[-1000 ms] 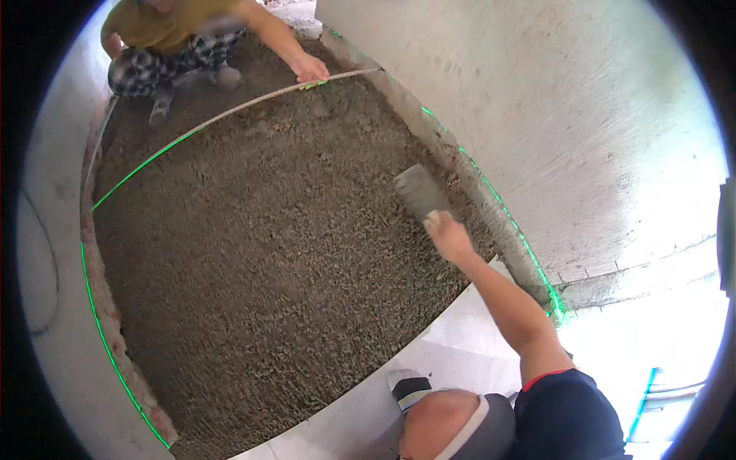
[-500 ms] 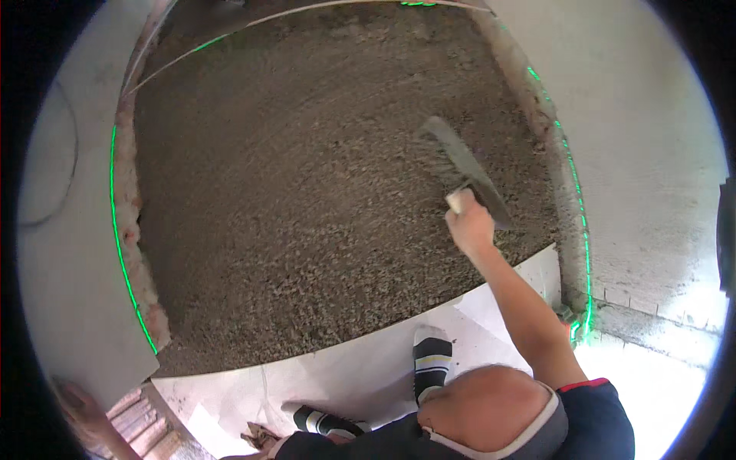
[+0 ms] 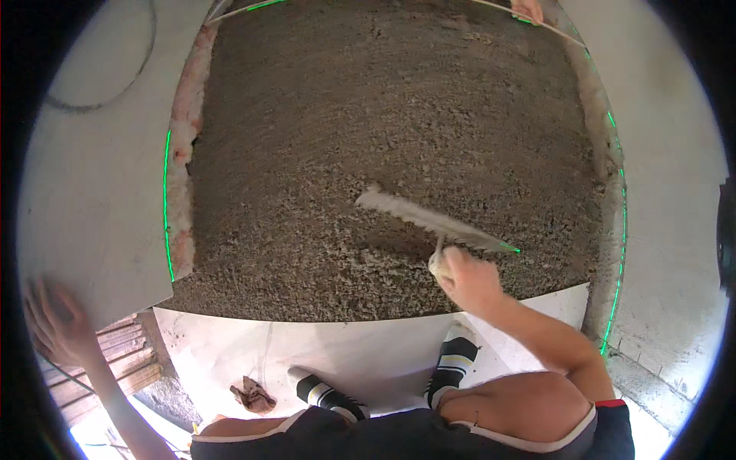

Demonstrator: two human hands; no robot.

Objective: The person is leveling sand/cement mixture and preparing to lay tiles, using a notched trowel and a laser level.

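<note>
My right hand (image 3: 469,282) is closed round the pale handle of a long plastering trowel (image 3: 429,219). The trowel's thin blade is tilted up on its edge over a bed of grey-brown mortar (image 3: 307,153), with its long side running across me. Whether its lower edge touches the mortar I cannot tell. The mortar looks loose and crumbly near me and smoother farther off. At the far left, my left hand (image 3: 65,326) rests with spread fingers against the pale wall (image 3: 100,207), holding nothing.
My socked feet stand on a white slab (image 3: 368,345) along the mortar's near edge, beside a crumpled brown scrap (image 3: 253,395). Green laser lines run along both side walls. Another person's hand (image 3: 527,9) is at a thin pale edge at the far right. Wooden slats (image 3: 115,356) lie lower left.
The trowel has come nearer me and turned more crosswise. My view has shifted, showing more of my left hand at the wall. Another person's hand has come into view at the far edge.
</note>
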